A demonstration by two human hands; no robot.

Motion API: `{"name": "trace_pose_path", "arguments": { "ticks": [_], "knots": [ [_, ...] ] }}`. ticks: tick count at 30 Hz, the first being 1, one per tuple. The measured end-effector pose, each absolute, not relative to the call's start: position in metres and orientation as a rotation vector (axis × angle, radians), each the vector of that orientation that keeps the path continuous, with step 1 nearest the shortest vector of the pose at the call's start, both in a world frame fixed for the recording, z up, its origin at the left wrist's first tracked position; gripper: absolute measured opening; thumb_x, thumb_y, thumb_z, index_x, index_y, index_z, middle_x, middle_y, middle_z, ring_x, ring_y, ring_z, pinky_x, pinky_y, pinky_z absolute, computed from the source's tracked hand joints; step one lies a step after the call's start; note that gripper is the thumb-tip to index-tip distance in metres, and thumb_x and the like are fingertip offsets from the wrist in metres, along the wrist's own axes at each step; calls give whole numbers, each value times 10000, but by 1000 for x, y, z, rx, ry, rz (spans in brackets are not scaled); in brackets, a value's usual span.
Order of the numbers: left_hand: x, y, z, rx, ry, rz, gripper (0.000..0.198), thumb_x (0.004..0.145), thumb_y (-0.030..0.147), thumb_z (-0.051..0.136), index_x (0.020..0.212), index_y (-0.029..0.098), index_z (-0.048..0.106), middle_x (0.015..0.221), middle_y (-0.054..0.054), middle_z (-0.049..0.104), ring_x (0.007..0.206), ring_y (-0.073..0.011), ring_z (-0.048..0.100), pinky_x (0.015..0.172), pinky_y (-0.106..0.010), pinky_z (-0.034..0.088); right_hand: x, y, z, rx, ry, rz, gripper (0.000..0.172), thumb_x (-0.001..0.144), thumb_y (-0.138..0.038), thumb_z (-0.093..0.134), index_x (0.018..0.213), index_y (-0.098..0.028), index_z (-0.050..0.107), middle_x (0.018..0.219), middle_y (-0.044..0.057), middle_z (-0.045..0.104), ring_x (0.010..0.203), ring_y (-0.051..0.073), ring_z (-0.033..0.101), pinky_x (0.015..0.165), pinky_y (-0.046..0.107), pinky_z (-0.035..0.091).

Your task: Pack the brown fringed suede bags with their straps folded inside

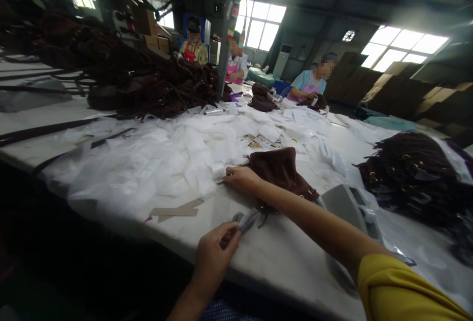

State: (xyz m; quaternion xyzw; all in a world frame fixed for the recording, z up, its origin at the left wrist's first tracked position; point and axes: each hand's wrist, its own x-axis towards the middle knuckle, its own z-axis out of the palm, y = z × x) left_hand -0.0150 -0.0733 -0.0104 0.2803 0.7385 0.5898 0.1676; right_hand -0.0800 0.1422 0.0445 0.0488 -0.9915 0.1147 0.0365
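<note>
My left hand (213,257) is near the table's front edge, fingers pinched on a small grey strip (247,221) that leads toward a dark brown suede bag (281,169). My right hand (241,179) reaches across from the right and rests at the bag's left side, fingertips closed on a small white piece (221,172) at the edge of the white plastic wrappers (177,158). The bag lies flat on the white table (281,257).
Heaps of dark brown bags lie at the far left (129,75) and at the right (414,173). A grey plastic object (347,205) sits right of the bag. Three people work at the far side (312,82). Cardboard boxes (399,89) are stacked at right.
</note>
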Motion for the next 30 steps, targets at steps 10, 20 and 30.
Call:
{"name": "trace_pose_path", "arguments": {
  "ticks": [10,20,30],
  "knots": [
    [-15,-73,-7,719,2023,1714,277,841,391,636,1005,187,727,704,-28,705,635,-176,665,607,-243,506,-79,150,48,41,-2785,828,97,797,-300,747,836,-220,783,906,22,678,750,129,592,682,234,400],
    [-24,-69,-1,453,1744,1827,477,698,484,773,992,118,692,761,-40,705,603,-143,638,573,-239,502,15,135,108,-317,-1844,1749,331,908,-545,531,964,-223,585,618,-76,538,408,61,436,413,187,334],
    [-37,-65,33,39,1342,1748,281,652,215,856,874,123,710,669,36,621,491,-12,531,469,-93,469,120,93,38,-518,-1903,2258,346,813,-434,673,1020,-158,637,905,78,714,683,163,674,546,272,548]
  ]
}}
